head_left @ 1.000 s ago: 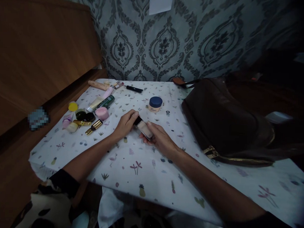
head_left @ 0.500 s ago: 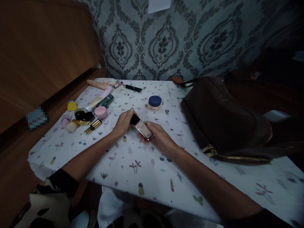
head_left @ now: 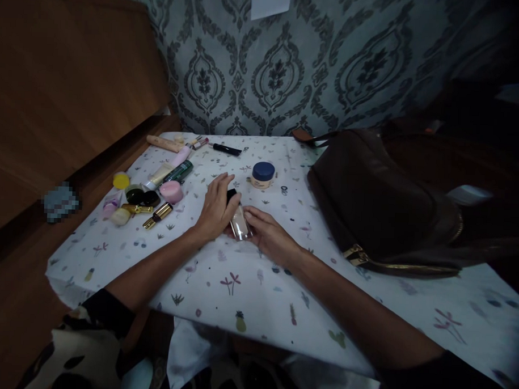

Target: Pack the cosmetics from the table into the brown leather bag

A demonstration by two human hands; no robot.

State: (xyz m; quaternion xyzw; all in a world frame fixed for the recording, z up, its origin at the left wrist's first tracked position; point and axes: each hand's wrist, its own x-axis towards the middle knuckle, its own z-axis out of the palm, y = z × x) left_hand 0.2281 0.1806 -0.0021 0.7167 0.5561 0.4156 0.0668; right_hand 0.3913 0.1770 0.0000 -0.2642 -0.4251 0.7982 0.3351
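A small clear foundation bottle (head_left: 240, 223) with beige contents and a black cap (head_left: 231, 196) is tilted just above the cloth in front of me. Around its lower right side, the fingers of my right hand (head_left: 272, 232) grip it, some hidden underneath. My left hand (head_left: 216, 207) is open at the bottle's left, its fingers stretched away from me and its thumb lying against the bottle near the cap. Beyond both hands stands a jar with a dark blue lid (head_left: 262, 172).
On the left lie several cosmetics, including a pink round container (head_left: 171, 191), a gold-and-dark lipstick tube (head_left: 158, 215), a green tube (head_left: 178, 172) and a yellow lid (head_left: 121, 180). A black pen-like tube (head_left: 227, 149) lies at the back. A large brown bag (head_left: 370, 204) occupies the right side.
The bottle has turned more upright in the view and shifted slightly left. My left fingers have loosened from the cap and stretched out, with the thumb now across the bottle.
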